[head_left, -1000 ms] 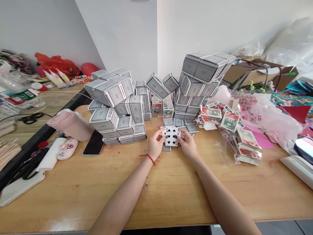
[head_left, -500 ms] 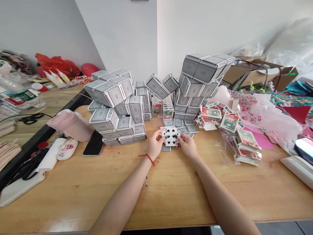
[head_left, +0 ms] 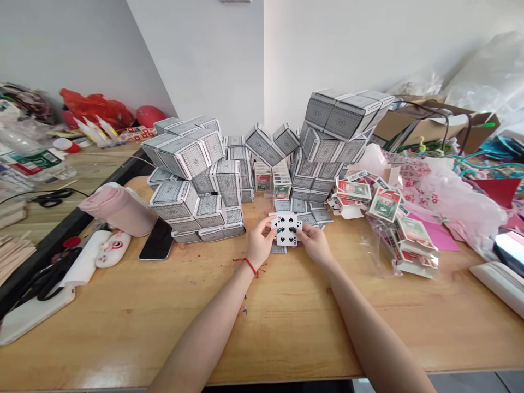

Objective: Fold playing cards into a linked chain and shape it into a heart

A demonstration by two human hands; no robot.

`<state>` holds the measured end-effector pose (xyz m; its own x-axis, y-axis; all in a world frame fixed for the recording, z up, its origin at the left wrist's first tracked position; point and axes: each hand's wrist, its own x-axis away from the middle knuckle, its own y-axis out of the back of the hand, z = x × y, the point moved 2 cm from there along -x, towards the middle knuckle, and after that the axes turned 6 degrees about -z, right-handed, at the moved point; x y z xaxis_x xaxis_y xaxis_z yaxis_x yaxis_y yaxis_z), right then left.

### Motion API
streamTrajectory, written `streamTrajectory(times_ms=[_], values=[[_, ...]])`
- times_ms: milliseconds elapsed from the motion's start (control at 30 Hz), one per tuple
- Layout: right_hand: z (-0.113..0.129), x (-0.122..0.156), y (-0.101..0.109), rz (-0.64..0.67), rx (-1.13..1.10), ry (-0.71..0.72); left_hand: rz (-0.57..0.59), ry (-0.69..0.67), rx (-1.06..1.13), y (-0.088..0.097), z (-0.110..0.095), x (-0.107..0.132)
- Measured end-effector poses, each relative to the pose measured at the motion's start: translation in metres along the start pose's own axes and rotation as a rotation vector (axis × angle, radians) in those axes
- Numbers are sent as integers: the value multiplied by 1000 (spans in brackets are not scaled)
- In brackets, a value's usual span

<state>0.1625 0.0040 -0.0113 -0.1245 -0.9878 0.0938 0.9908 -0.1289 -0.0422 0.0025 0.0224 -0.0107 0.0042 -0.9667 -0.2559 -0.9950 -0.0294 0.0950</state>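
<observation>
Between my two hands is a six of spades playing card (head_left: 287, 236), face toward me, with at least one more card crossing behind it. My left hand (head_left: 259, 238) pinches the left side, thumb on the front. On the right side, my right hand (head_left: 314, 240) pinches too, its thumb also on the face. Just beyond lie several patterned grey cards (head_left: 298, 205), flat on the table. Stacks of boxes folded from such cards stand behind, a left stack (head_left: 180, 202) and a taller right stack (head_left: 341, 114). Between them are packed card decks (head_left: 281, 188).
Opened card boxes (head_left: 413, 234) and crumpled plastic bags (head_left: 450, 183) crowd the right side of the wooden table (head_left: 286, 338). At left are a black phone (head_left: 156, 240), a pink tumbler (head_left: 123, 209), a white roll (head_left: 87, 258) and black scissors (head_left: 53, 275).
Almost nothing differs. Both hands keep the cards in the same place, with at most a tiny shift of the fingers.
</observation>
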Motion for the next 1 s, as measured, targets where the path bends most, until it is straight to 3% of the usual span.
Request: streamTrajectory(times_ms=[300,567,800,1000], values=[[2,1,1,-50,16,54,34,157,118,-1,-3,0],[5,3,6,-143,190,136,16,143,85,2,-6,1],[3,1,7,-125,126,134,237,306,409,3,-11,-1],[5,7,6,-218,239,221,311,346,440,2,-11,-2]])
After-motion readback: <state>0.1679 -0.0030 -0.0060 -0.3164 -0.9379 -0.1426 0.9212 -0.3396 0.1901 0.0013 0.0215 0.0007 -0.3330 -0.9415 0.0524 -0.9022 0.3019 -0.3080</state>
